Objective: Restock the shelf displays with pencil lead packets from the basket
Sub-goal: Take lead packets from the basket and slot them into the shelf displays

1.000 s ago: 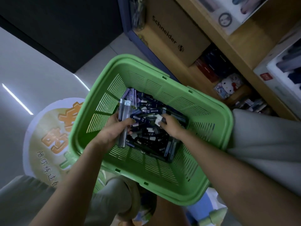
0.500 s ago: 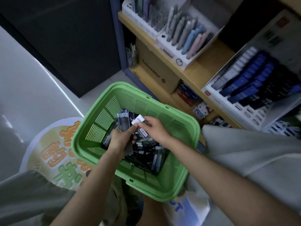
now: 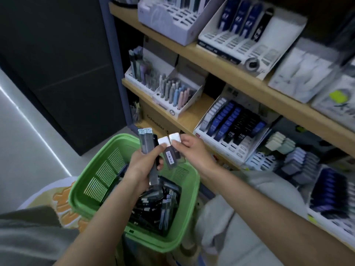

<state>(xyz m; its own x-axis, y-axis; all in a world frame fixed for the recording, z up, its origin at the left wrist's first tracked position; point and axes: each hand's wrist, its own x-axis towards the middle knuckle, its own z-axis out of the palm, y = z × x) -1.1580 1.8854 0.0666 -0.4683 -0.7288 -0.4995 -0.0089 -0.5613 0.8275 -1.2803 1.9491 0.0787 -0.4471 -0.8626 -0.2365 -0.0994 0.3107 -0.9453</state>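
Snugly, lead packets (image 3: 146, 141) between fingers (image 3: 152, 154).

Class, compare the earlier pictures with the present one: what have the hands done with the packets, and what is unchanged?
Both hands rose out of the green plastic basket. The right hand, earlier digging among loose packets, took up white-capped packets and pinches them beside the left hand. Unchanged: the left hand grips its bundle of grey packets; the basket holds many more.

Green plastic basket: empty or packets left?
Not empty. The green slatted plastic basket holds a loose pile of dark pencil lead packets covering its bottom.
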